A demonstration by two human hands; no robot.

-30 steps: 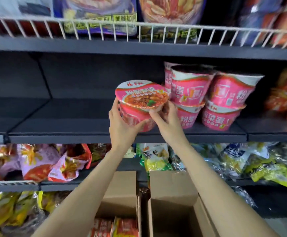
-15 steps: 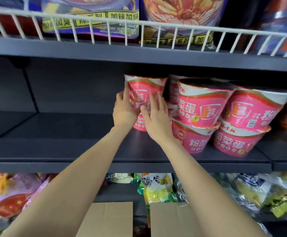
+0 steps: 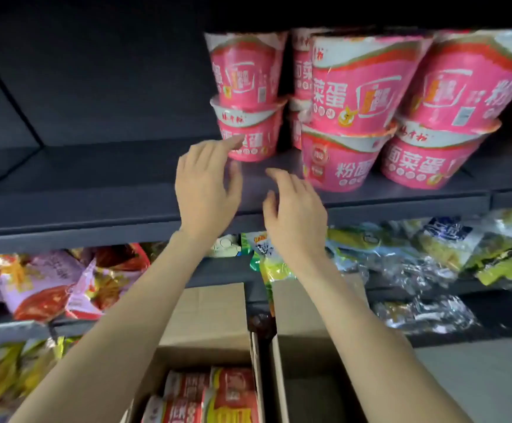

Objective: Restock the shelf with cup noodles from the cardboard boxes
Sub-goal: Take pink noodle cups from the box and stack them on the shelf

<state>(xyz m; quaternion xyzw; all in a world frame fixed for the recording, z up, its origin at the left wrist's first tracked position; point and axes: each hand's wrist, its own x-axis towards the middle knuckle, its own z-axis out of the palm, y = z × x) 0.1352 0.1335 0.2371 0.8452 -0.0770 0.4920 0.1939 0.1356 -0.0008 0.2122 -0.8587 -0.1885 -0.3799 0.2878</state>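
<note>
- Cardboard boxes sit nearest: the left box (image 3: 206,334) shows red-and-yellow packs (image 3: 215,395) inside, the right box (image 3: 306,325) looks dark within.
- Both bare hands hover over the dark shelf (image 3: 96,196); left hand (image 3: 204,190) and right hand (image 3: 294,209) have fingers spread and relaxed, holding nothing.
- Left fingertips (image 3: 236,141) are at the lower cup's front; contact is unclear.
- Pink cup noodles (image 3: 248,96) stand stacked two high, more stacks (image 3: 355,108) to the right.
</note>
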